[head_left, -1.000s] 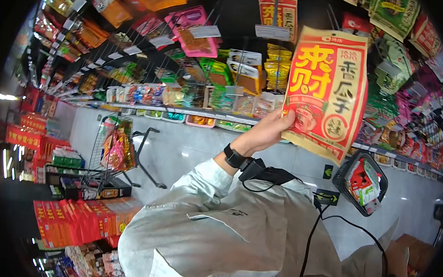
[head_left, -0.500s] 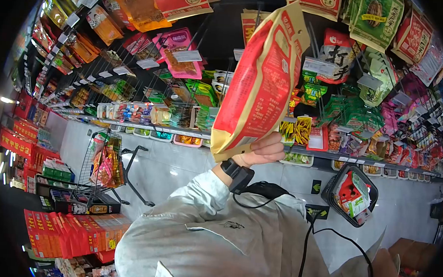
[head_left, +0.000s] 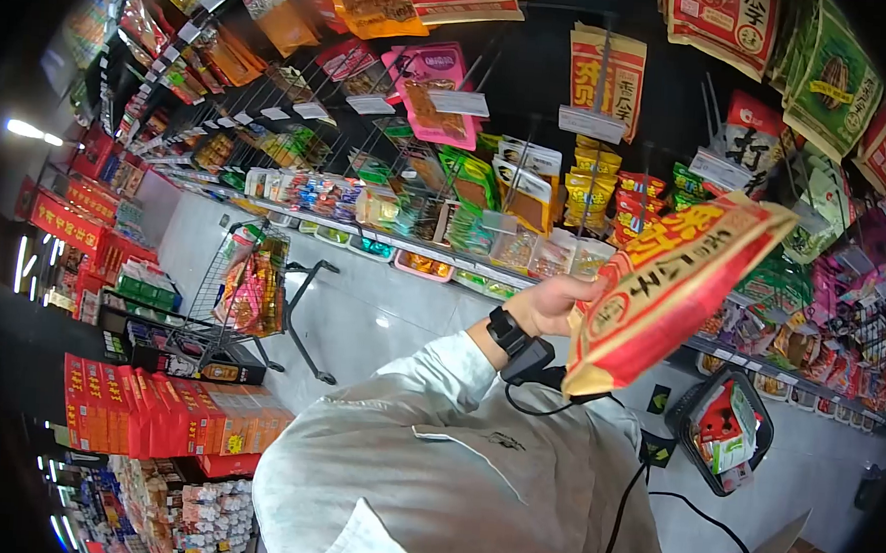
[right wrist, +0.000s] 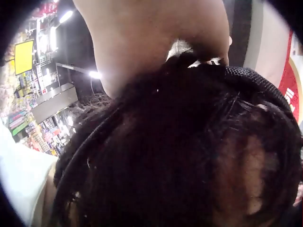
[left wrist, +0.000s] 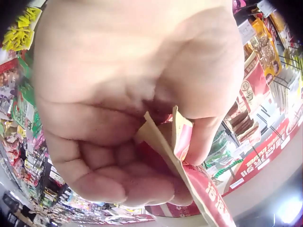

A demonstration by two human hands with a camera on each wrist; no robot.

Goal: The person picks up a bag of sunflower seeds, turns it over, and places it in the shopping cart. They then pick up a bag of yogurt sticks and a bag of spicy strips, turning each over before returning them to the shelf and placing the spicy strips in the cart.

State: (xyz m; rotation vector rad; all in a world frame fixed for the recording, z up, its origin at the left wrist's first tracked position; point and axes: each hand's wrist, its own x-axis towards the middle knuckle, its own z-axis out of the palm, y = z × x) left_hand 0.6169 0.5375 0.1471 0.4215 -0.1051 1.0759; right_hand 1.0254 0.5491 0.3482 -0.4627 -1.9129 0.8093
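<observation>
The left hand [head_left: 552, 307] grips a red and tan paper-look bag with yellow and black characters [head_left: 678, 289] by one edge, thumb on one side and fingers curled on the other. The bag is tilted, held up in the air in front of the hanging goods, apart from them. A black band [head_left: 507, 332] circles the wrist, below a pale grey-green sleeve [head_left: 448, 367].

The right hand [right wrist: 161, 33] is at a head of dark hair [right wrist: 156, 142]; its fingertips are hidden, so whether they are spread or curled cannot be told.

Behind the bag, packets hang on wire hooks with white price tags, among them a bright pink packet [head_left: 438, 91] and green bags [head_left: 834, 82]. A long, low shelf [head_left: 484, 267] below carries small packs in rows. On the grey tiled floor [head_left: 390, 324] stands a wire shopping cart [head_left: 199, 299] with colourful packages inside. A black plastic basket [head_left: 678, 421] containing red and green packs shows against the floor near the shelf. Upright red boxes [head_left: 146, 406] stand in a row to one side, and bright strip lights [right wrist: 53, 38] glow overhead.
</observation>
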